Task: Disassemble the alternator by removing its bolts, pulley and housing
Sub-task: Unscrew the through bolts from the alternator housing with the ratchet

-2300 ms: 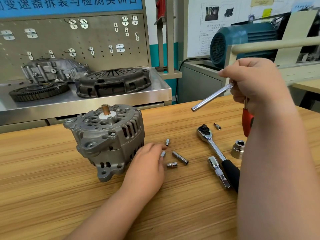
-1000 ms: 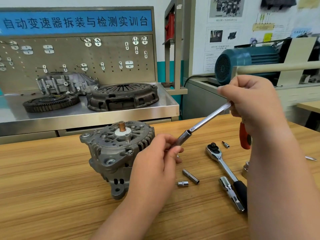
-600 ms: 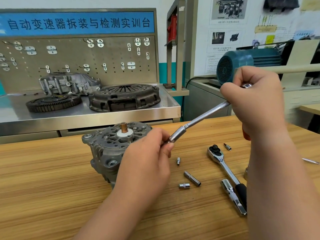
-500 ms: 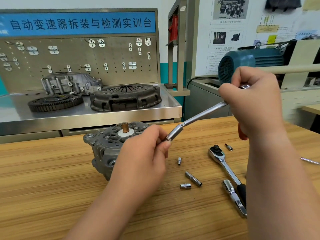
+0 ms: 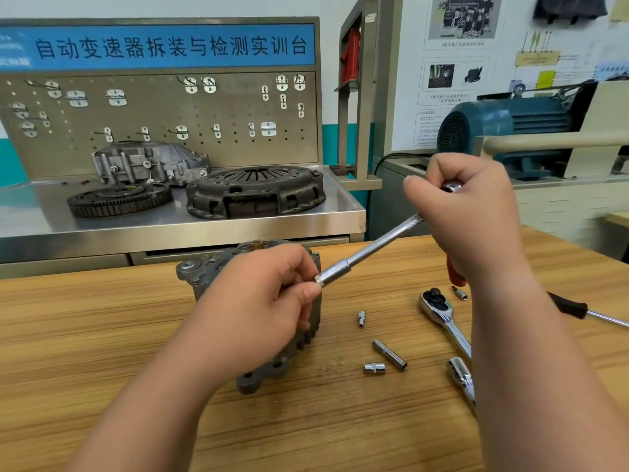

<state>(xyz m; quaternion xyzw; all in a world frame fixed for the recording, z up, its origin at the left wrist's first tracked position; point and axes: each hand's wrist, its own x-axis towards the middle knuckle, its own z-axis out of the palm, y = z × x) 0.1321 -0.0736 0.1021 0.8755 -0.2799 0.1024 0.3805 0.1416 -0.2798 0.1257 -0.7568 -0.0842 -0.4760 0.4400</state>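
The bar (image 5: 371, 247) running from left grip (image 5: 262, 311) to right grip (image 5: 476, 212) was glossy chromed metal, knurled beside the right grip. Behind the left grip, the alternator (image 5: 200, 274) was dull, rough grey cast metal. Under both, the tabletop (image 5: 102, 335) was matt grained wood.

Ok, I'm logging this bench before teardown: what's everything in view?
alternator: one, grey, table centre, partly behind left hand
extension bar: one, silver, held between both hands
ratchet: one, silver with black grip, table right
small sockets: four, silver, loose on table right of alternator
red handle: one, below right hand
black-handled tool: one, right table edge
clutch cover: one, dark, on steel bench behind
ring gear: one, dark, bench left
casing: one, grey, behind ring gear
motor: one, teal, back right
left hand: one, pinching bar's tip
right hand: one, gripping bar's far end
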